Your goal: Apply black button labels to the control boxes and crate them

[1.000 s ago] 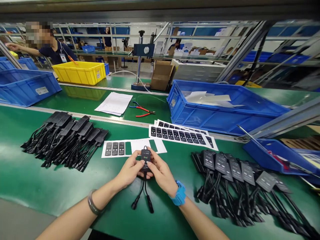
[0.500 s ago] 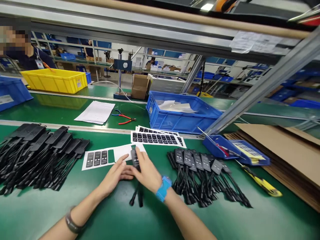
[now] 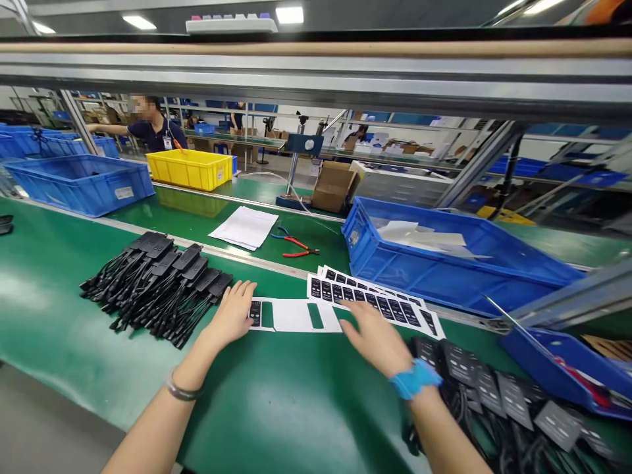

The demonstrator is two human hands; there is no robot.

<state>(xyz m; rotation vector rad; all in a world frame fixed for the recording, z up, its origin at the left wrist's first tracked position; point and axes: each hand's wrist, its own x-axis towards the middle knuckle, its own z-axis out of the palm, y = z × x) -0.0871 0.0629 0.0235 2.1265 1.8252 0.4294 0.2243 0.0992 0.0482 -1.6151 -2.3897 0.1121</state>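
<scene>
Ideally, I press the label sheet, at twelve o'clock, flat with my left hand, open over its nine-o'clock end; my right hand, blurred and loosely open at one o'clock, should avoid nudging the overlapping sheets.

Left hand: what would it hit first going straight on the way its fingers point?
For the left hand, probably the metal strip beyond its fingertips, though height is hard to judge and it might pass above.
</scene>
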